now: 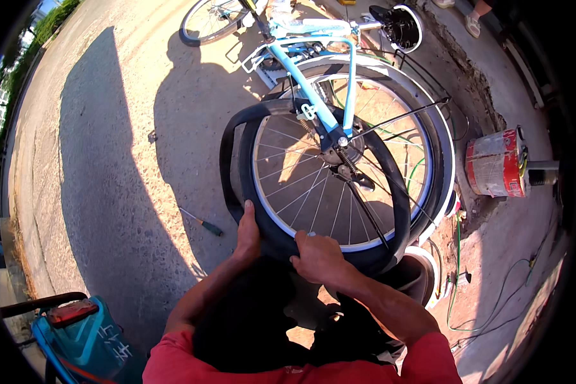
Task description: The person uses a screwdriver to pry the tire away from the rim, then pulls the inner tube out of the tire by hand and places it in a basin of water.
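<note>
A light blue bicycle (317, 99) lies in front of me, its spoked wheel (311, 192) turned toward me. A black tyre (281, 238) sits around the silver rim. An inner tube (400, 198) loops loosely across the wheel and out past its left side. My left hand (248, 232) grips the tyre at the lower left, thumb up along it and the other fingers hidden behind. Closed at the wheel's near edge, my right hand (322, 257) clasps the tyre close to the rim; its fingertips are partly hidden.
A screwdriver (201, 221) lies on the ground left of the wheel. A red and white bucket (496, 163) stands at the right, with green wire (456, 307) nearby. At lower left is a teal container (86, 339). Another person's foot (473, 25) shows at the top right.
</note>
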The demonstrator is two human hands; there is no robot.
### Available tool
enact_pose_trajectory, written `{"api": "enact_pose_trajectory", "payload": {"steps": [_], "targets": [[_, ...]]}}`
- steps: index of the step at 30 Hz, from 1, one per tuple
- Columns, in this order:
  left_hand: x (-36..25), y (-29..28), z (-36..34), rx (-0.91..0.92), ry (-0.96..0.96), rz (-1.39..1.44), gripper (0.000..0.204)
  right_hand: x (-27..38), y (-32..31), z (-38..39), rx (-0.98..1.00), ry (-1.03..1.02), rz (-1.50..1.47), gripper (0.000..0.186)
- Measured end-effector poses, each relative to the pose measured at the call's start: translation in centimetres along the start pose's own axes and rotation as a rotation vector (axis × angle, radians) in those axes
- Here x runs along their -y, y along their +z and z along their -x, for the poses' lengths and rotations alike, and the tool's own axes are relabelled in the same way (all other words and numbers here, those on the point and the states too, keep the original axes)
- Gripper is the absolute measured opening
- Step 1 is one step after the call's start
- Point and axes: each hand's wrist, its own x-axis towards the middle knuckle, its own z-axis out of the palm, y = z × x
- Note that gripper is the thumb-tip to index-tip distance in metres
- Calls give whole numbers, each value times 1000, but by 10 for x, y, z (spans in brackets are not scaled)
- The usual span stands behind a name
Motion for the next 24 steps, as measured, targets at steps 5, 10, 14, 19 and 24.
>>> {"api": "enact_pose_trajectory", "payload": {"steps": [5, 10, 14, 19, 24], "targets": [[23, -12, -59, 9, -49, -379, 73, -57, 45, -56, -21, -15, -35, 33], [20, 2, -89, -65, 143, -770, 76, -94, 73, -70, -158, -131, 29, 18], [15, 38, -102, -65, 163, -1110, 84, -115, 73, -72, -182, -176, 73, 16], [-12, 75, -109, 61, -126, -1272, 64, -161, 76, -80, -235, -240, 28, 14], [0, 97, -117, 64, -223, -1076, 52, -190, 73, -90, -200, -210, -48, 14]]}}
